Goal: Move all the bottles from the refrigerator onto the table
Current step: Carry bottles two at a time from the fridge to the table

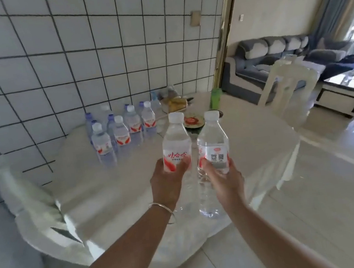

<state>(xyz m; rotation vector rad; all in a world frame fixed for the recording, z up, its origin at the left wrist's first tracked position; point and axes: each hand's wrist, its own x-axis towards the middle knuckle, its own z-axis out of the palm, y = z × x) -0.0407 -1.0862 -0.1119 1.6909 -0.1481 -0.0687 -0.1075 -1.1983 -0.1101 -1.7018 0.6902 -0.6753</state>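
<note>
Both hands are loaded right now, one water bottle each. The left hand (167, 183) has its fingers wrapped round the lower half of the left bottle (176, 143), and the right hand (223, 176) is wrapped the same way round the right bottle (213, 149). So each grip is closed snug on a bottle, both upright, held just above the near part of the worktop (252, 146), and almost touching each other.

Tip for the set-down, I'd say: keep them vertical and lower them straight onto the cloth, base first, then let go one at a time. The cloth looks a bit rumpled near the edge, so go further in where it lies flat.

Best landing spot looks like just beside the cluster of bottles (121, 127) already standing near the tiled wall. Leave a small gap so you don't knock the front row like dominoes.

Further back there's a plate of food (192, 121) and a green cup (216, 97), so steer left of those. The fridge isn't in view, so can't tell how many are left.
</note>
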